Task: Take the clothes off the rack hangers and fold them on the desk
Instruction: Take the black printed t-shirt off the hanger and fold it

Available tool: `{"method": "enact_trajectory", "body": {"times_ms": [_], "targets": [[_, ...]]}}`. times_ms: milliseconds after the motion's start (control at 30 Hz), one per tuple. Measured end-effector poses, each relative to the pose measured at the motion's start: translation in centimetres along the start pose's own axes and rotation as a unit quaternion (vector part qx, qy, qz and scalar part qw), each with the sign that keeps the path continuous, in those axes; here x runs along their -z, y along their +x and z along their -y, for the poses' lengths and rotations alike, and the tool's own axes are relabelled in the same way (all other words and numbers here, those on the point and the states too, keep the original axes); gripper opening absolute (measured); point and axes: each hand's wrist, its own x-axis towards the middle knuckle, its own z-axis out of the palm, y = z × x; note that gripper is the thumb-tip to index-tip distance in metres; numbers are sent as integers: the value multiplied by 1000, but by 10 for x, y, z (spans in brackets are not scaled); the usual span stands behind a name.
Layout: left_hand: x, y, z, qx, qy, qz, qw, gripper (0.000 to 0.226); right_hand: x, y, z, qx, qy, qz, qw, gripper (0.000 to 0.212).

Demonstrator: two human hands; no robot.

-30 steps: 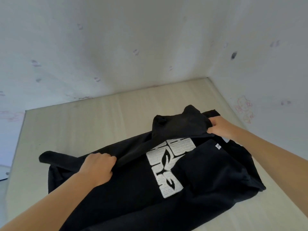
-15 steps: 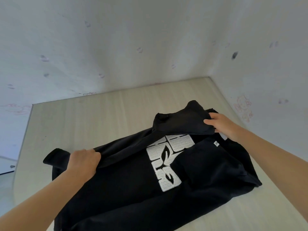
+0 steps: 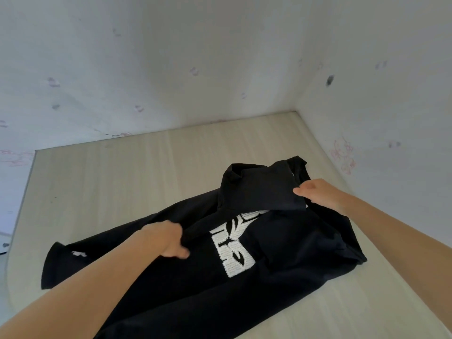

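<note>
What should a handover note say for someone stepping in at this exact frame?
Left hand: grips the near fold edge of the black shirt.
Right hand: pinches the folded-over sleeve flap at the far end.
Shirt lies on the desk, white print partly covered.
Done: shirt off its hanger, first folds in.
Left: finish the folding. No rack or other clothes in view.

Both hands reach forward, left hand (image 3: 163, 238) gripping with curled fingers, right hand (image 3: 316, 193) pinching.
</note>
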Motion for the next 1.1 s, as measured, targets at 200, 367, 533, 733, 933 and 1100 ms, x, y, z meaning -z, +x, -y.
{"method": "enact_trajectory", "body": {"times_ms": [200, 367, 533, 733, 933, 1100], "targets": [[7, 49, -48, -97, -380, -155, 907, 41, -10, 7, 19, 16, 135, -32, 990, 22], [9, 54, -68, -129, -603, -204, 761, 31, -2, -4, 18, 81, 216, -19, 973, 16], [-16, 31, -79, -271, -419, -340, 797, 28, 11, -27, -15, 101, 150, 30, 983, 16], [-59, 31, -82, -341, -66, -225, 910, 23, -4, -41, -80, 113, -242, 102, 958, 55], [-69, 5, -47, -239, -167, -314, 904, 33, -18, -51, -78, 155, -266, 8, 952, 42], [-94, -16, 22, -97, -142, -334, 927, 58, -46, -58, -25, 218, -268, -57, 937, 25]]}}
